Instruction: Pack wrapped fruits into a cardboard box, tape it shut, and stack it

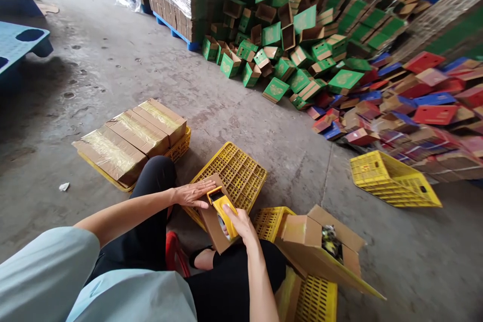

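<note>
Over the near side of a yellow crate (247, 176), a carton (213, 231) is lying at a slant. On its far end I am laying my left hand (192, 194) flat, fingers stretched out and grasping nothing. With my right hand (240, 223) I am gripping the tape dispenser (220, 204), which is resting along the carton, its far end just beside the left hand. On the left side, three taped boxes (130, 133) are sitting on another crate (180, 147). On the right side, an open box (301, 234) is leaning over a further crate (316, 302). Farther away, green boxes (271, 34) are lying in a heap beside red and blue boxes (435, 114).
</note>
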Demonstrator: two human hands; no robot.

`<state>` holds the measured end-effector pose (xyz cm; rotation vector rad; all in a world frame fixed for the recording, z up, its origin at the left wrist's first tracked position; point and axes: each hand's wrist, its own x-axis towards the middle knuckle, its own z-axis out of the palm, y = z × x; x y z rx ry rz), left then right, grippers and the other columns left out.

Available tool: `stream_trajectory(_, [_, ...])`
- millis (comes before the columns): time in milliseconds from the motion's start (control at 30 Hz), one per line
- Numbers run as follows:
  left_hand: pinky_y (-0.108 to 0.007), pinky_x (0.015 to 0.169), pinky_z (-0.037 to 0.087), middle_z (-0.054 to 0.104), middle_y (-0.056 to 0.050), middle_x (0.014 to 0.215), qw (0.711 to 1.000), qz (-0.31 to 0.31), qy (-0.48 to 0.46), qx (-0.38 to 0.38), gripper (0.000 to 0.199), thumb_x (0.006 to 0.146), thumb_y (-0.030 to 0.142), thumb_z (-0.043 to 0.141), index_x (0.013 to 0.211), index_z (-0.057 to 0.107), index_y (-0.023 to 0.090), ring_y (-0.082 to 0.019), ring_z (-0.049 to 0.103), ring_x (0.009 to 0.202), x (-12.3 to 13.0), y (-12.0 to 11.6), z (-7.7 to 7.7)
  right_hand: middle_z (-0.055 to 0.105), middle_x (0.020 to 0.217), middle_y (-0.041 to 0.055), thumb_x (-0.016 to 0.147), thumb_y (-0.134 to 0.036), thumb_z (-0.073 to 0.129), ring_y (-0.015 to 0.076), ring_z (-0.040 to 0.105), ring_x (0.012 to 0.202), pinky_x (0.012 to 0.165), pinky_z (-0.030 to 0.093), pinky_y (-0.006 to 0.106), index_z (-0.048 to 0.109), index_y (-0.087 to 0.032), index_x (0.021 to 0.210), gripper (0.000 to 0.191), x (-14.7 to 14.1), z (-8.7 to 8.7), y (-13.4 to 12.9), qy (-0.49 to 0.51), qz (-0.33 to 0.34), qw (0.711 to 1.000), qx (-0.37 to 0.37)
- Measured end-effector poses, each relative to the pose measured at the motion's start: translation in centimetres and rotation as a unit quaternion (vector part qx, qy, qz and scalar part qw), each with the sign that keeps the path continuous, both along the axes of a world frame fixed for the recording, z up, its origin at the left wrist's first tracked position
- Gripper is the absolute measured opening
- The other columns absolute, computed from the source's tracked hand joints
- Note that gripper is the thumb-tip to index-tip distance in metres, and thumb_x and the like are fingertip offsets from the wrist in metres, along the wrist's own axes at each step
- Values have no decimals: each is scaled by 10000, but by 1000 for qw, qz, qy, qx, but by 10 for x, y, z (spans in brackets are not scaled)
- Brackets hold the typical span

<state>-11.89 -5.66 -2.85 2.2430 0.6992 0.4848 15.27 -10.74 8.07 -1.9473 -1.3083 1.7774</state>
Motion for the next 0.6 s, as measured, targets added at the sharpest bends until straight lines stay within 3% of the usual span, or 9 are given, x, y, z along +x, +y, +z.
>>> stream_trajectory(267, [-490, 1314, 161, 212, -203, 1707, 999, -1, 35, 13, 967, 958, 726, 525, 1669, 231, 141, -346, 204, 1593, 5, 3, 4, 695, 555, 80, 895, -671, 612, 216, 682, 477, 485, 557, 291, 637, -186, 812, 492, 2, 0, 5, -14, 4, 1000, -24])
stream_trajectory(600, [-509, 1314, 131, 236, -231, 1694, 998, 7, 48, 43, 1049, 905, 790, 540, 1654, 273, 105, -378, 213, 1588, 7, -2, -3, 689, 535, 38, 831, -743, 636, 201, 692, 489, 485, 540, 256, 632, -199, 810, 544, 14, 3, -12, -24, -11, 1000, -17])
